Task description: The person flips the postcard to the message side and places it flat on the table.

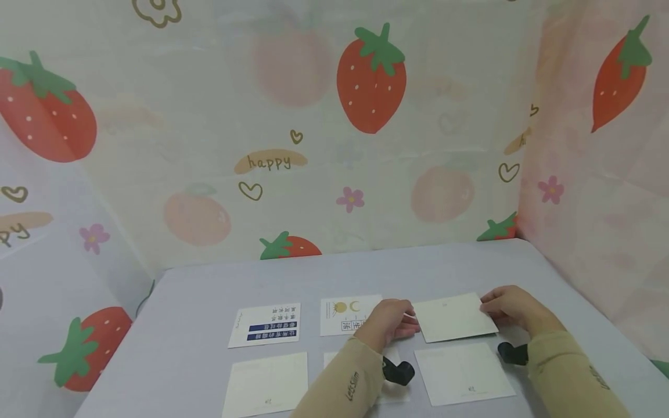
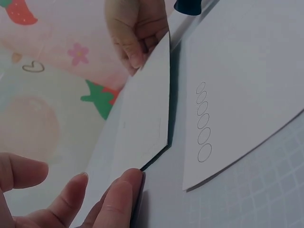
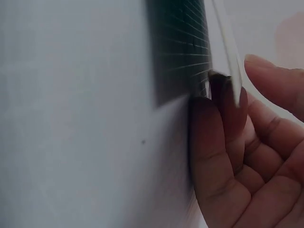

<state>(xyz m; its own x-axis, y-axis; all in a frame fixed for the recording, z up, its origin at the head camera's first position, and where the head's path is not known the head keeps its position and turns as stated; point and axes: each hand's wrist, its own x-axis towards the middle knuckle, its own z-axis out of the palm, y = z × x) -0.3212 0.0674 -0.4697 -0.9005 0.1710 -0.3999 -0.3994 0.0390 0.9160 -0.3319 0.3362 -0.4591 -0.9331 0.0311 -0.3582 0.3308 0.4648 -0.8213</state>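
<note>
A cream postcard [image 1: 452, 316], nearly plain on its upper face, is at the back right in the head view, raised a little off the table. My right hand [image 1: 517, 307] holds its right edge, thumb above and fingers beneath. In the right wrist view, a dark green patch with white lines [image 3: 178, 52] shows beside those fingers. My left hand [image 1: 389, 322] is at the postcard's left edge. Its fingertips touch the near corner in the left wrist view, while thumb and index finger [image 2: 71, 197] stand apart from it. Another pale postcard [image 1: 462, 374] lies just in front.
At the back lie a blue-and-white lettered card [image 1: 265, 325] and a card with a sun and moon [image 1: 334, 319], partly behind my left hand. A plain card [image 1: 266, 383] lies front left. My left sleeve [image 1: 342, 380] covers much of the front middle card [image 1: 394, 399]. Strawberry-print cloth [image 1: 313, 191] stands behind.
</note>
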